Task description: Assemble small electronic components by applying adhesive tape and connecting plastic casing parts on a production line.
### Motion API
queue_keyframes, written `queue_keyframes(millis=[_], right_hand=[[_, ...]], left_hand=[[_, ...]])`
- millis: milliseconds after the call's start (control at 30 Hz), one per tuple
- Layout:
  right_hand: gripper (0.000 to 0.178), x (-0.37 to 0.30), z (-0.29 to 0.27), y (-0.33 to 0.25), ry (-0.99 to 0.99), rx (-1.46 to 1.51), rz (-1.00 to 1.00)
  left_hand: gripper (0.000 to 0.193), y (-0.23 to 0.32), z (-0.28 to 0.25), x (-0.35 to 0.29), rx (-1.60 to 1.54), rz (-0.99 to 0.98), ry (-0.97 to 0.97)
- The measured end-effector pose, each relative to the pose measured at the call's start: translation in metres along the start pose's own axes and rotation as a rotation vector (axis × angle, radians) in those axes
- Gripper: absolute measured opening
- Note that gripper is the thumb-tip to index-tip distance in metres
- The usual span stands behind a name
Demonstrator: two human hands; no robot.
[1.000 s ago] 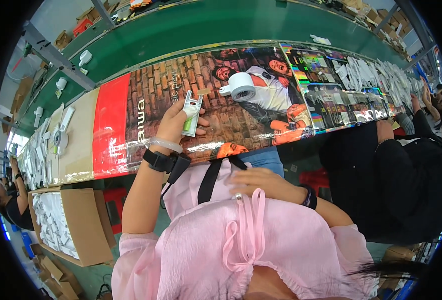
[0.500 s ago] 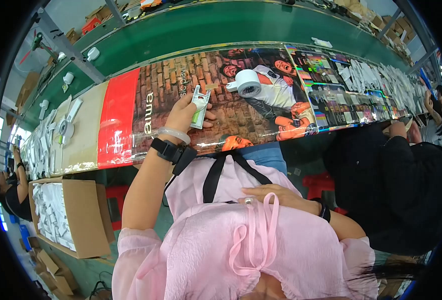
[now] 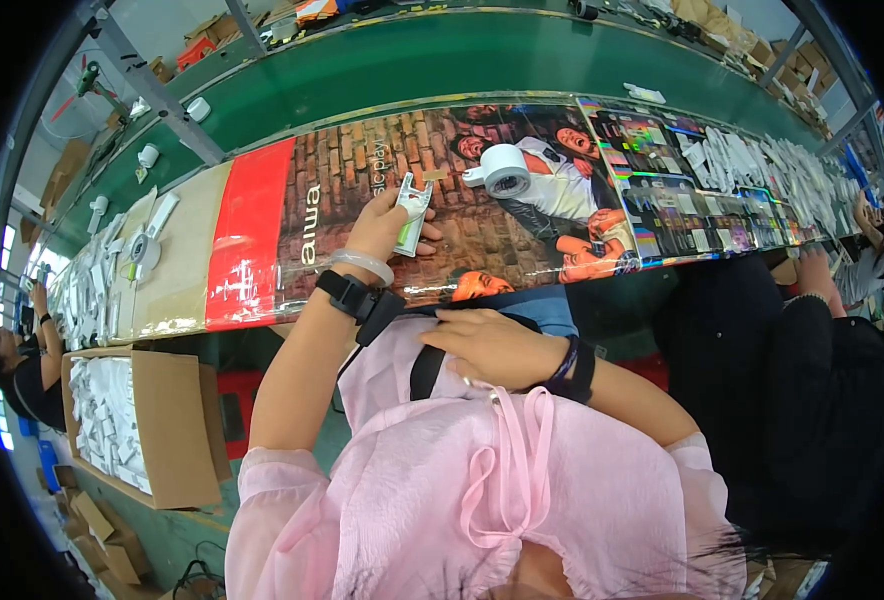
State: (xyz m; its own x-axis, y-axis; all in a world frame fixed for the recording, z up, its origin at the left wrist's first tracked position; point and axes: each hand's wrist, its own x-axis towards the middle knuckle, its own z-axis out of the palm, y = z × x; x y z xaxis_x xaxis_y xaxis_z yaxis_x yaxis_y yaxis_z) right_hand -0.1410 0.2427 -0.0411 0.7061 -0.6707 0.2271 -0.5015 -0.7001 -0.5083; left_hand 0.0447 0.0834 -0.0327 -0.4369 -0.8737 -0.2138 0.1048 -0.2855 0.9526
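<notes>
My left hand (image 3: 375, 230) is closed around a small flat white plastic piece (image 3: 415, 205) with a notched upper end and a green patch. It holds the piece just over the brick-patterned covering of the bench, thumb and fingers at its sides. In front of my waist is my right hand (image 3: 507, 350), palm down with its fingers stretched out over the pink cloth and black strap; nothing shows in it. Right of the held piece sits a white round housing (image 3: 505, 165) with a short tab and a grey ring at its lower end.
Loose white parts (image 3: 717, 160) cover the bench's right side; more white strips (image 3: 92, 285) pile up at the left. A green conveyor belt (image 3: 402, 85) runs behind. A cardboard box (image 3: 177, 430) of white pieces stands lower left. A person in black (image 3: 782, 380) sits close on the right.
My right hand has risen from my waist toward the bench edge and moved left. The left hand keeps its hold on the white piece. The view has shifted slightly.
</notes>
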Motion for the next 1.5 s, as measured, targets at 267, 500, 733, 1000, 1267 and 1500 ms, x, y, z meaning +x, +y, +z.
queue_keyframes(millis=[267,500,733,1000,1267,1500], right_hand=[[0.037,-0.03,-0.011,0.002,-0.21,0.174,0.138],[0.041,-0.05,0.003,0.005,-0.096,0.27,0.122],[0.031,-0.046,0.0,0.009,-0.2,0.256,0.175],[0.032,-0.044,0.023,0.025,-0.075,0.415,-0.012],[0.056,-0.004,0.007,0.025,-0.262,0.195,0.289],[0.069,0.01,0.018,0.042,-0.533,0.142,0.477]], left_hand=[[0.031,-0.003,-0.002,-0.003,-0.024,0.02,0.026],[0.038,0.003,0.001,-0.006,0.036,-0.006,0.044],[0.035,0.003,0.001,-0.006,0.039,-0.015,0.048],[0.033,0.003,0.002,-0.006,0.022,-0.014,0.03],[0.034,0.0,-0.001,-0.005,0.005,0.002,0.03],[0.034,-0.003,-0.005,-0.002,0.011,0.033,0.004]])
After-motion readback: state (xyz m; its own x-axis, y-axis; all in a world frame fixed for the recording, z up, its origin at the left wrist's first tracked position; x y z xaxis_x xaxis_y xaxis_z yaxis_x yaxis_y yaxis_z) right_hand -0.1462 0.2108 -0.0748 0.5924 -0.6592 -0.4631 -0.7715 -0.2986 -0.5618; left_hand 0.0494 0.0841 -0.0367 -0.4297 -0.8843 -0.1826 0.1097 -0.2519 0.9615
